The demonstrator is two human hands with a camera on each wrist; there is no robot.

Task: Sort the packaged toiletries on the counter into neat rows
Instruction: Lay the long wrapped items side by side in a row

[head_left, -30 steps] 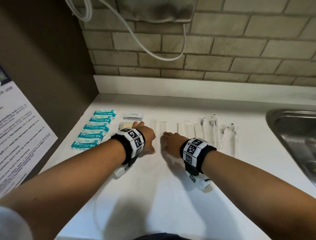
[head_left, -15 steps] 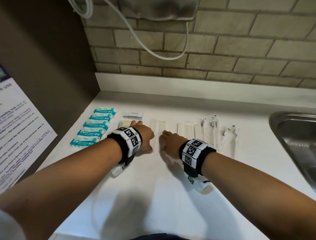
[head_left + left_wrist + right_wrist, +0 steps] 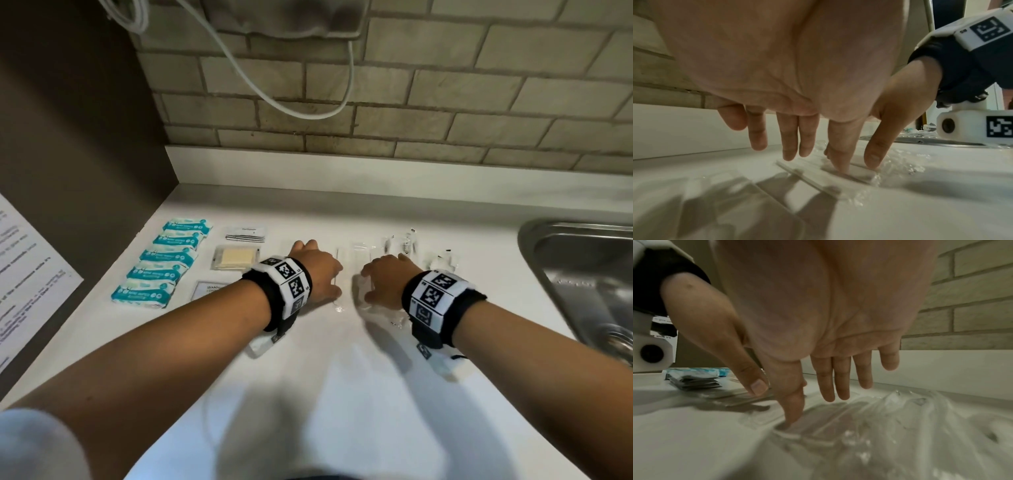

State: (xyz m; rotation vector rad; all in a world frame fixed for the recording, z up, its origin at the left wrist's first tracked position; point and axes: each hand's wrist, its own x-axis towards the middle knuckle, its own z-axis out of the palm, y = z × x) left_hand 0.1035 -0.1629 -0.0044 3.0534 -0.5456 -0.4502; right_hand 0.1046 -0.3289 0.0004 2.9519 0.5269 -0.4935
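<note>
Both my hands lie over thin clear-wrapped packets [image 3: 342,270] in the middle of the white counter [image 3: 342,394]. My left hand [image 3: 313,270] has straight fingers, and its thumb [image 3: 840,164] presses on a flat clear packet [image 3: 861,176]. My right hand [image 3: 385,281] is also flat, with its thumb [image 3: 793,412] pressing a clear packet [image 3: 818,428]. A column of teal packets [image 3: 164,263] lies at the left. Beside it are a toothpaste sachet [image 3: 246,233], a yellow pad packet [image 3: 236,258] and a white sachet [image 3: 209,289].
More clear-wrapped items [image 3: 407,243] lie right of my hands, near a steel sink [image 3: 582,274]. A tiled wall with a hanging white cable [image 3: 274,99] stands behind. A dark side panel with a printed notice [image 3: 30,274] bounds the left.
Both hands have slid to the right along the row of clear packets, and the yellow pad packet now shows fully. My head has moved closer.
</note>
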